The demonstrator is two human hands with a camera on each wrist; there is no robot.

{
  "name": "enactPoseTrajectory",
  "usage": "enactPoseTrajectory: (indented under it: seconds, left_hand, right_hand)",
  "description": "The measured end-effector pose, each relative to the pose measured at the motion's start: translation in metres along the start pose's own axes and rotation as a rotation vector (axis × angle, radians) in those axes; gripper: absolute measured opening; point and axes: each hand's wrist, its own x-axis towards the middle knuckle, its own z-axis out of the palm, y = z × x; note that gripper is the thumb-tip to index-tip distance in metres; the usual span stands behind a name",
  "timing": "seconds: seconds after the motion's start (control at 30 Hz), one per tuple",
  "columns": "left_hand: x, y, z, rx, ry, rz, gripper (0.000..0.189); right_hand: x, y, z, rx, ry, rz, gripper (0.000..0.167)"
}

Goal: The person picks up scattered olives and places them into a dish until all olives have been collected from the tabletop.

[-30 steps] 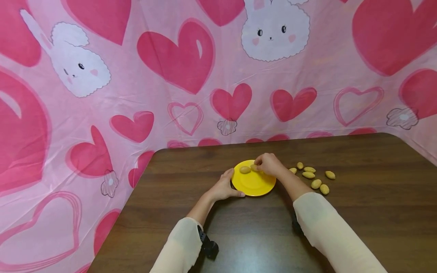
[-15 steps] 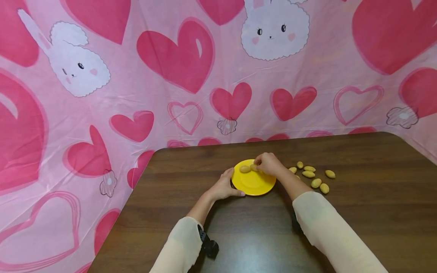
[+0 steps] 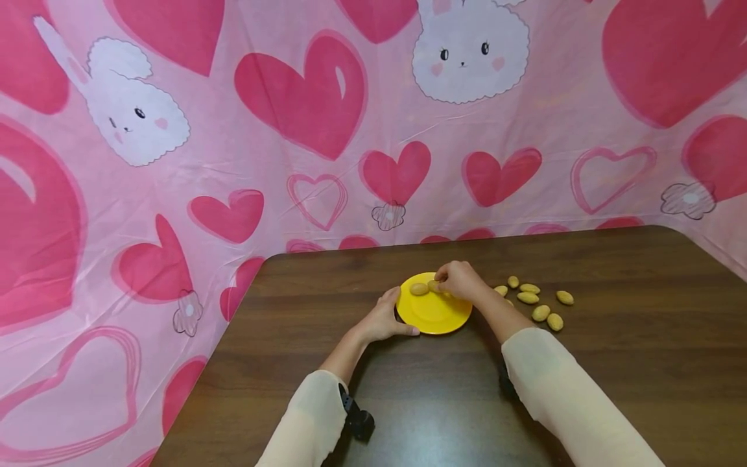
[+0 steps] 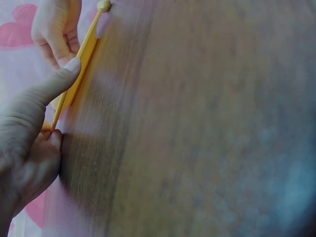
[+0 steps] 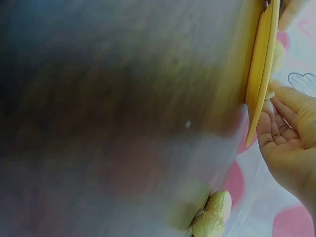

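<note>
The yellow plate (image 3: 434, 319) lies on the wooden table, its left rim in the grip of my left hand (image 3: 380, 319). In the left wrist view the thumb (image 4: 54, 84) lies along the plate's edge and the other fingers are on its far side. Over the far right of the plate, my right hand (image 3: 462, 281) pinches a small yellow-brown oval piece (image 3: 432, 286), nut-like in shape. Another such oval (image 3: 418, 289) rests on the plate just left of it. Part of the pinched piece is hidden behind the fingers, which stay close to the plate.
Several more yellow-brown ovals (image 3: 528, 298) are scattered on the table (image 3: 432, 395) to the right of the plate, partly behind the right forearm. A pink cloth with hearts and rabbits (image 3: 327, 130) hangs behind the table. A black wrist camera (image 3: 359, 423) sits at the left sleeve.
</note>
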Motion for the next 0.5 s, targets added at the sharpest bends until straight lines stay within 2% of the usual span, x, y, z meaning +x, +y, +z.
enactPoseTrajectory:
  seconds: [0.3,0.5]
  left_hand:
    - [-0.001,0.001,0.002,0.015,0.001,-0.008,0.099]
    - [-0.002,0.003,0.001,0.015,0.008,-0.008,0.1]
  right_hand:
    - [-0.005,0.008,-0.009,-0.026,0.021,-0.041,0.024]
    - [-0.009,0.011,-0.018,-0.027,0.01,-0.034,0.023]
